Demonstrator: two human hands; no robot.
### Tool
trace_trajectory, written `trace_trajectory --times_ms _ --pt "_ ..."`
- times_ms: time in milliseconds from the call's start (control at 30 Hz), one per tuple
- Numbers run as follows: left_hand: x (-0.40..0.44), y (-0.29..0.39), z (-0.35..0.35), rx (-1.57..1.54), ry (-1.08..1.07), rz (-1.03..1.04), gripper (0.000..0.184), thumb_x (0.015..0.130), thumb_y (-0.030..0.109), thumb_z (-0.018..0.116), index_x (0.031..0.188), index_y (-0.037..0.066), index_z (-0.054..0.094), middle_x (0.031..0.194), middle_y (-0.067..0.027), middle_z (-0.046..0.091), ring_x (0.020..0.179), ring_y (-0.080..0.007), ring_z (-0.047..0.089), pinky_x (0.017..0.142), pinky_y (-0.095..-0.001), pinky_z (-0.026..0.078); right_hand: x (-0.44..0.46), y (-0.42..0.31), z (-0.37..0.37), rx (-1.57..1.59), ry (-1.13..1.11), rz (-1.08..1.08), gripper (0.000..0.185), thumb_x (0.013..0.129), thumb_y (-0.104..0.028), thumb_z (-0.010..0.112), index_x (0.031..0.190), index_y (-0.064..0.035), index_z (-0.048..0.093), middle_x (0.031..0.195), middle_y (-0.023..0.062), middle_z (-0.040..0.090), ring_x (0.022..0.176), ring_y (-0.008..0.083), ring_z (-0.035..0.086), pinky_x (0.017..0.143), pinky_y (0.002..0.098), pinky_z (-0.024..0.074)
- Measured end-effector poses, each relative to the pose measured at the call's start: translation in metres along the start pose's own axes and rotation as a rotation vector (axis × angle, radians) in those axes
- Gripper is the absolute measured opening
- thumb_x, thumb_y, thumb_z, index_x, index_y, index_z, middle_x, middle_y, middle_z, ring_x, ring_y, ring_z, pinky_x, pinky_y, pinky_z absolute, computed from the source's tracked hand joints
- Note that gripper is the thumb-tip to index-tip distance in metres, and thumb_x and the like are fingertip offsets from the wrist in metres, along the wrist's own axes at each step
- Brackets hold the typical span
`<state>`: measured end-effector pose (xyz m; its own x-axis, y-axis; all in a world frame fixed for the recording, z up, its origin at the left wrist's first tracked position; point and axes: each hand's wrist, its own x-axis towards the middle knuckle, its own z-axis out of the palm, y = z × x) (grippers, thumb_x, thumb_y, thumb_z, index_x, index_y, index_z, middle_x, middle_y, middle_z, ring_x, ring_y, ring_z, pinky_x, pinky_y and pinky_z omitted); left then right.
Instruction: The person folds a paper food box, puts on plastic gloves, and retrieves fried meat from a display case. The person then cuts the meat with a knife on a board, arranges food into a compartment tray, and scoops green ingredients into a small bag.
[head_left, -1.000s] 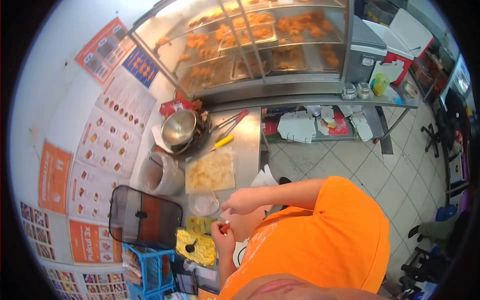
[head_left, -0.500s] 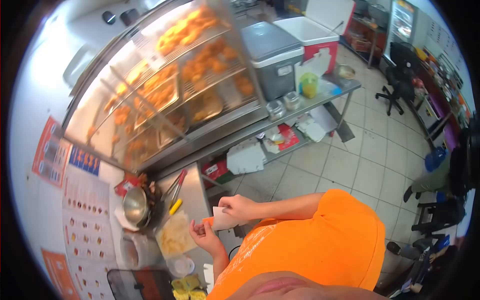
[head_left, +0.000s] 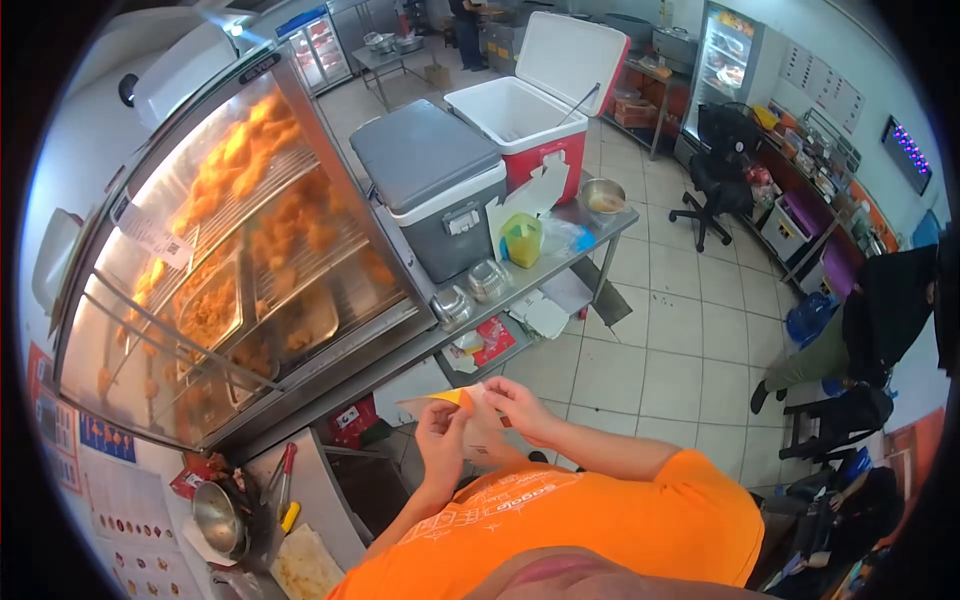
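Note:
A white paper bag or sleeve (head_left: 484, 436) with yellow and orange print is held in front of my chest. My left hand (head_left: 440, 438) pinches its left part, thumb and fingers closed on the paper. My right hand (head_left: 518, 408) grips the upper right edge with bent fingers. A pointed corner sticks out to the left above my left hand. Whether the paper is open at the top is hard to make out. Below left, tongs with a red handle (head_left: 288, 460) lie on the counter beside a yellow handle (head_left: 290, 517).
A lit glass food warmer (head_left: 230, 250) with trays of fried food stands at the left. Beyond my hands, a steel table (head_left: 560, 250) bears a grey cooler (head_left: 430, 190), a red cooler (head_left: 545, 160) and a yellow-green cup (head_left: 521, 241). A person (head_left: 885, 315) is at the right.
My view has swung up and to the right. My left hand, earlier with fingers loosely spread by the paper's orange end, now pinches it. More of the paper shows between both hands.

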<state>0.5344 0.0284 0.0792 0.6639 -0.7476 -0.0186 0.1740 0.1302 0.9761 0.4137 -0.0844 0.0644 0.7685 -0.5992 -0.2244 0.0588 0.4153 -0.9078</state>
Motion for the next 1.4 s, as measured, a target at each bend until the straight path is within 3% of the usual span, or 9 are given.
trace_trajectory --times_ms 133,200,333,600,833,900,1067,1200,1400 --pt "0.028 -0.014 0.009 0.087 -0.121 -0.033 0.017 0.090 -0.006 0.066 0.105 -0.002 0.058 0.094 -0.0065 0.065 0.087 -0.0142 0.067 0.080 -0.0254 0.053 0.014 -0.003 -0.021 0.206 0.120 0.123 0.017 0.103 -0.022 0.051 0.115 -0.0125 0.057 0.102 -0.0032 0.059 0.091 0.0079 0.058 0.076 0.0287 0.0508" --pt "0.056 -0.017 0.013 0.138 -0.215 0.198 0.012 0.089 -0.003 0.068 0.100 -0.003 0.062 0.094 -0.0075 0.066 0.085 -0.0126 0.066 0.070 -0.0243 0.053 0.024 -0.010 -0.026 0.252 0.161 0.117 0.017 0.103 -0.023 0.050 0.115 -0.0133 0.057 0.103 -0.0028 0.060 0.093 0.0088 0.060 0.078 0.0304 0.0525" --pt "0.116 0.003 0.015 0.478 -0.334 0.478 0.014 0.083 -0.006 0.071 0.094 -0.003 0.063 0.090 -0.0096 0.066 0.079 -0.0151 0.066 0.072 -0.0263 0.054 0.052 -0.039 -0.025 0.248 0.253 0.100 0.019 0.103 -0.022 0.050 0.117 -0.0116 0.057 0.107 -0.0012 0.063 0.099 0.0091 0.061 0.082 0.0314 0.0542" --pt "0.199 0.016 0.020 -0.068 -0.542 0.095 0.022 0.089 -0.010 0.066 0.109 -0.004 0.060 0.104 -0.0126 0.069 0.094 -0.0163 0.067 0.088 -0.0289 0.053 0.093 -0.086 0.003 0.076 0.331 -0.161 0.025 0.101 -0.022 0.058 0.121 -0.0077 0.060 0.112 0.0011 0.064 0.103 0.0103 0.061 0.086 0.0306 0.0522" --pt "0.237 0.018 0.011 -0.034 -0.746 0.130 0.023 0.089 -0.010 0.065 0.111 -0.006 0.058 0.110 -0.0143 0.066 0.100 -0.0183 0.065 0.090 -0.0304 0.052 0.109 -0.087 0.013 0.407 0.444 -0.197 0.021 0.100 -0.019 0.061 0.116 -0.0056 0.063 0.113 0.0015 0.064 0.103 0.0103 0.061 0.085 0.0303 0.0525" --pt "0.237 0.016 0.007 -0.041 -0.733 0.151 0.024 0.090 -0.010 0.063 0.113 -0.006 0.057 0.112 -0.0144 0.066 0.099 -0.0177 0.066 0.089 -0.0292 0.052 0.111 -0.090 0.010 0.392 0.422 -0.159 0.019 0.100 -0.017 0.061 0.114 -0.0047 0.065 0.115 0.0017 0.064 0.102 0.0098 0.061 0.085 0.0297 0.0522" --pt "0.231 0.026 0.016 -0.138 -0.583 0.222 0.031 0.091 -0.011 0.063 0.121 -0.007 0.056 0.114 -0.0138 0.066 0.102 -0.0190 0.066 0.091 -0.0303 0.052 0.129 -0.119 0.004 -0.264 0.269 -0.406 0.017 0.098 -0.008 0.060 0.111 -0.0018 0.070 0.122 0.0093 0.064 0.112 0.0182 0.061 0.097 0.0311 0.0488" --pt "0.218 0.025 0.017 -0.056 -0.367 0.301 0.029 0.090 -0.011 0.063 0.118 -0.006 0.057 0.112 -0.0135 0.067 0.101 -0.0190 0.066 0.091 -0.0304 0.052 0.146 -0.126 -0.008 -0.509 0.124 -0.542 0.014 0.095 -0.007 0.064 0.106 -0.0015 0.071 0.119 0.0087 0.065 0.095 0.0145 0.066 0.080 0.0264 0.0522" --pt "0.173 0.012 0.038 0.301 0.045 0.387 0.018 0.086 -0.003 0.073 0.103 -0.005 0.066 0.102 -0.0106 0.071 0.095 -0.0146 0.067 0.082 -0.0274 0.053 0.156 -0.151 -0.032 -0.613 -0.236 -0.388 0.013 0.090 -0.002 0.068 0.103 0.0001 0.070 0.118 0.0112 0.067 0.097 0.0165 0.066 0.079 0.0282 0.0543"
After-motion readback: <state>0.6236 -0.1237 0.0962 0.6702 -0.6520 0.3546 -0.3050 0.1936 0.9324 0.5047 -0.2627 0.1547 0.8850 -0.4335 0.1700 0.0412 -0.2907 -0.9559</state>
